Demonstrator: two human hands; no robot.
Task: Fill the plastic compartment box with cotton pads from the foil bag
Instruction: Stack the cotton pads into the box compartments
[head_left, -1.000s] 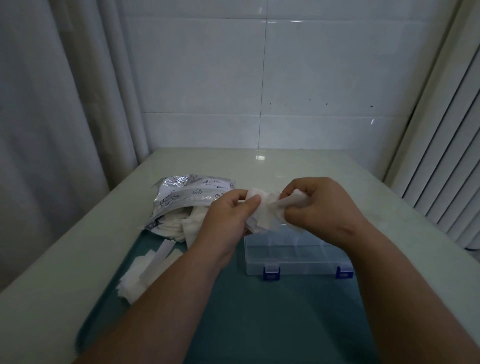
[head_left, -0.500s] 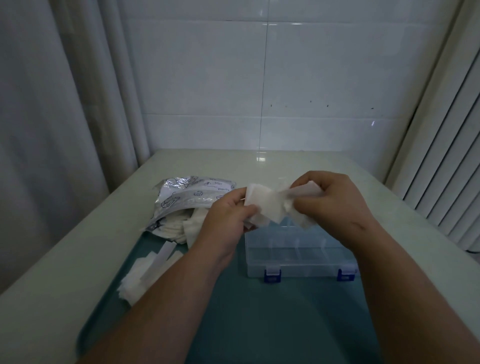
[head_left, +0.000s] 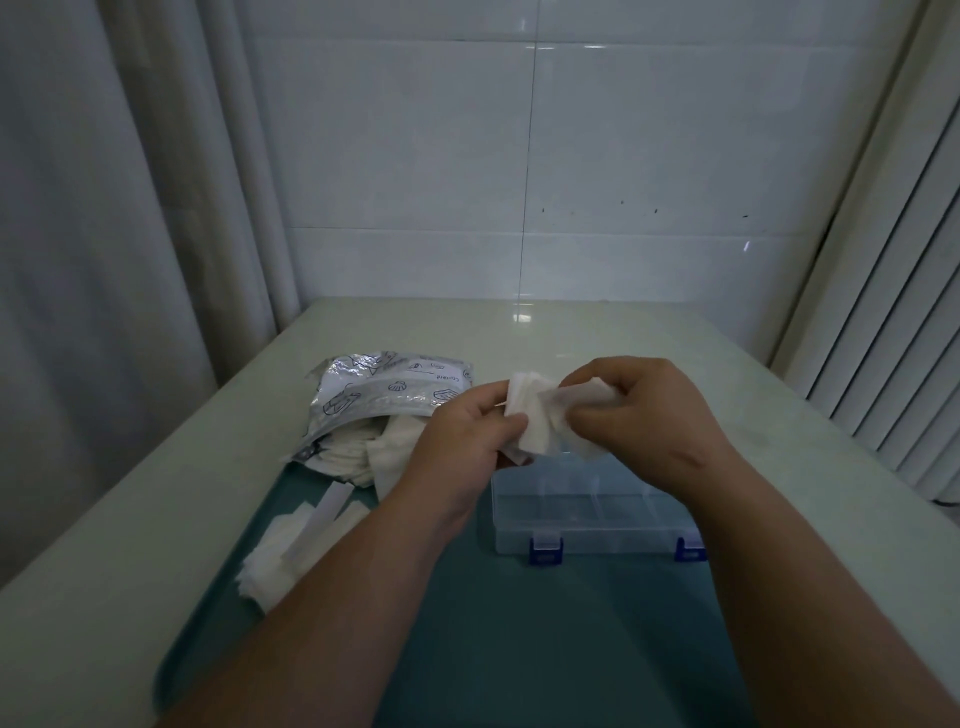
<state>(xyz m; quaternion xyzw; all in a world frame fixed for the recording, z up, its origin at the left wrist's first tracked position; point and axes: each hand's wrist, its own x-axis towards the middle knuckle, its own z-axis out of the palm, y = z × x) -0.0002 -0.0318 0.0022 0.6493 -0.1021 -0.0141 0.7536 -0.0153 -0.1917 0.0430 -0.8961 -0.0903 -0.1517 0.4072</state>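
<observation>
Both hands hold a small bunch of white cotton pads (head_left: 535, 415) in the air above the clear plastic compartment box (head_left: 597, 519). My left hand (head_left: 462, 447) pinches the bunch's left side, and my right hand (head_left: 644, 421) grips its right side with curled fingers. The box has blue latches facing me, and its back half is hidden behind the hands. The silver foil bag (head_left: 384, 395) lies to the left with white pads spilling from its open mouth (head_left: 363, 452).
A loose heap of cotton pads (head_left: 291, 551) lies on the left of the teal tray (head_left: 519, 649), which sits on a pale table (head_left: 810, 467). A curtain hangs at the left, blinds at the right, and a tiled wall stands behind.
The hands have lifted the pads slightly and drawn them a little apart; my right hand has shifted right and now folds or separates the pads.
</observation>
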